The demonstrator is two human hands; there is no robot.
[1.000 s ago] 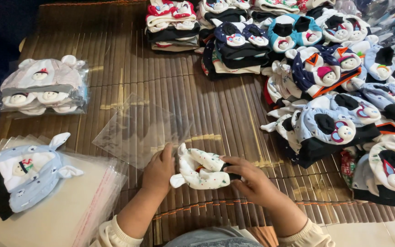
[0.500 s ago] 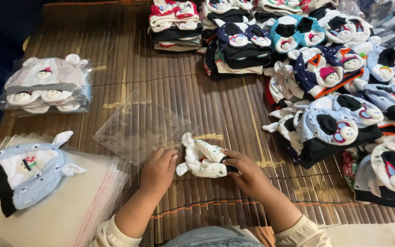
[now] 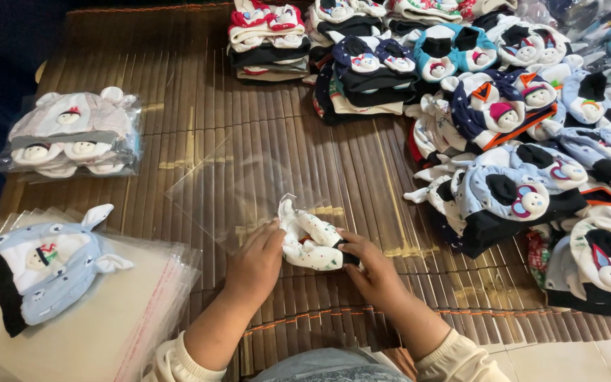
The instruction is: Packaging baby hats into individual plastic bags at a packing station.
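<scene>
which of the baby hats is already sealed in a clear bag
The pinkish hats at far left, a small stack wrapped in clear plastic; the other hats lie bare.

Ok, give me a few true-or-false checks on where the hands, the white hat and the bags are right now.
1. Both hands hold the white hat. True: the left hand and right hand grip it from either side.
2. The white hat is folded into a bundle. True.
3. The clear bag lies to the right of the hat. False: it lies on the bamboo mat behind and left of the hat.
4. The light blue hat sits among the piles at the right. False: it rests on the stack of clear bags at the left.
5. The bagged hats lie at the far left. True.
</scene>
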